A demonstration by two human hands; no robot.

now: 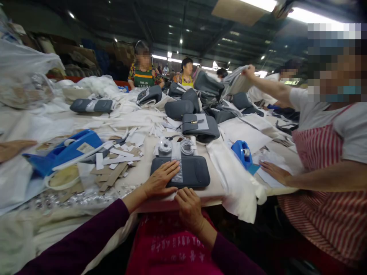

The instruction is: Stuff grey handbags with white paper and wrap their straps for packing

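Note:
A dark blue-grey flat bag piece [196,172] lies on the table before me, with a clear plastic strip [177,176] running across its middle. My left hand [162,177] rests flat over its left half, fingers stretched toward the strip. At the bag piece's near edge is my right hand [189,204], its fingers curled together; what they pinch, if anything, is hidden. Two coils of pale cord or strap in clear wrap, a left coil [165,146] and a right coil [187,146], sit against the far edge of the bag piece.
A blue tape dispenser [71,149] and cardboard scraps [114,173] lie left. Another blue dispenser [242,153] and white sheeting [235,183] are right. Grey bags [200,128] pile up behind. A co-worker in a striped apron [318,149] stands right; another person's hand [17,149] shows left.

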